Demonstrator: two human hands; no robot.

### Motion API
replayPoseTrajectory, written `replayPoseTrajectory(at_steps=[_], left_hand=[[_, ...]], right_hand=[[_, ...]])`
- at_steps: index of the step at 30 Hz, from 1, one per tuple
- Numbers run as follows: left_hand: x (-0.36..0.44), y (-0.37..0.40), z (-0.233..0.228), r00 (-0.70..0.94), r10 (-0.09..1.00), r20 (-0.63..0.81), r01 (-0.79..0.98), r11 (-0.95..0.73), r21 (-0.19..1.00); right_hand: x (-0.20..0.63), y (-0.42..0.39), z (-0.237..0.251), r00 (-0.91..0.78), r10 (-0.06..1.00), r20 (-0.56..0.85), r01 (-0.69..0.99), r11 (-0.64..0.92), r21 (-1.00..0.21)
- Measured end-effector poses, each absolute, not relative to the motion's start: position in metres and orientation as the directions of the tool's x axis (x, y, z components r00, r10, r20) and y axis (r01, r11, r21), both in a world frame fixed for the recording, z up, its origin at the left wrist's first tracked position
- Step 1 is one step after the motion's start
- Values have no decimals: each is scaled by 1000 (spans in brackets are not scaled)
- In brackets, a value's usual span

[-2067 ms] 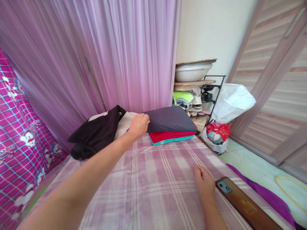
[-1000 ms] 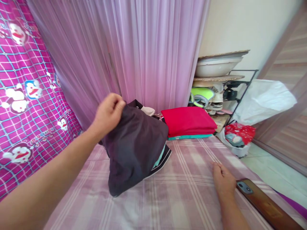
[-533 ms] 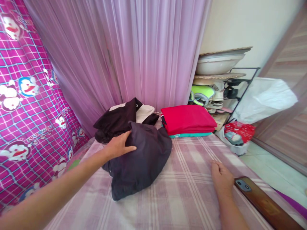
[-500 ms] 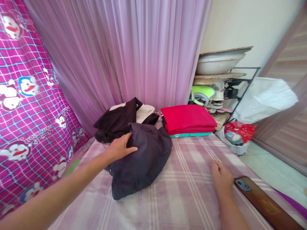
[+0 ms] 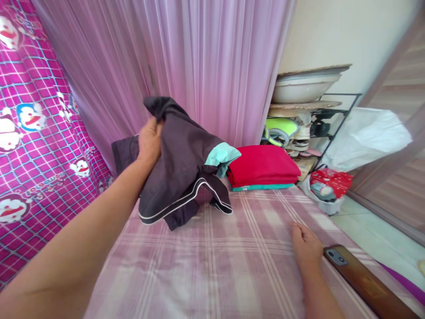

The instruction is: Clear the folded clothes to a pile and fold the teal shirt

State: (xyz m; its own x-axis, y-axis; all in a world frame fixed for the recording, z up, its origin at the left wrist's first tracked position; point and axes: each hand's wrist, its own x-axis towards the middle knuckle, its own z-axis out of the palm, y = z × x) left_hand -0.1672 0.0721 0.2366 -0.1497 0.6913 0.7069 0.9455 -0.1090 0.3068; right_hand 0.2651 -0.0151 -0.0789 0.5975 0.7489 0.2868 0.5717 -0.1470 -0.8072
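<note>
Charcoal fabric hangs from your left hand (image 5: 149, 141), which is clamped on the upper edge of a dark garment (image 5: 181, 164) with white piping and a teal lining, lifted clear above the far left part of the bed (image 5: 212, 270). Its lower hem droops just above the pink plaid sheet. To the right of it, at the bed's far edge, a folded red stack (image 5: 264, 166) sits on a teal piece, near the hanging cloth but apart from it. Your right hand (image 5: 303, 243) lies flat on the sheet near the bed's right edge, fingers loosely spread and gripping nothing, just beside a phone (image 5: 365, 281) in a brown case. Between your hands, the near and middle sheet lies bare. A lilac curtain (image 5: 206, 57) closes the far side; a patterned magenta cloth (image 5: 36, 146) bounds the left.
</note>
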Motion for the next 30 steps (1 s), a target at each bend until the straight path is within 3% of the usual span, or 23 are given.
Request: replayPoseTrajectory(at_steps=[1,4,6,8,11,13,17,21,24,27,30], left_hand=[[-168,70,223,-92,863,497,980,-11,200],[-178,62,189,-60,978,202,998,63,-5],[-191,59,186,-100,958,268,993,115,-40],[-199,57,192,-144,904,403,989,145,29],[-195,50,184,-52,879,474,994,-1,111],[-182,40,157,72,916,394,985,-126,114],[-157,18,81,-2,999,47,1000,0,25],[-144,10,49,-14,997,-82,999,10,-51],[-137,4,66,103,995,6,994,-104,36],[-129,-12,101,232,944,235,937,-282,205],[-124,-32,132,236,879,414,840,-399,369]], right_hand=[[265,-15,-79,602,744,290,566,-141,-812],[265,-14,-79,613,733,296,562,-141,-815],[264,-14,-78,606,735,304,572,-137,-808],[264,-15,-77,593,742,314,585,-130,-800],[263,-16,-77,589,746,312,596,-140,-791],[263,-16,-77,585,744,323,607,-137,-783],[263,-16,-77,567,745,350,628,-116,-770],[262,-16,-74,565,759,324,609,-119,-784],[262,-16,-73,572,764,297,598,-140,-789],[263,-16,-75,578,760,298,606,-154,-780],[264,-16,-77,579,762,289,611,-170,-773]])
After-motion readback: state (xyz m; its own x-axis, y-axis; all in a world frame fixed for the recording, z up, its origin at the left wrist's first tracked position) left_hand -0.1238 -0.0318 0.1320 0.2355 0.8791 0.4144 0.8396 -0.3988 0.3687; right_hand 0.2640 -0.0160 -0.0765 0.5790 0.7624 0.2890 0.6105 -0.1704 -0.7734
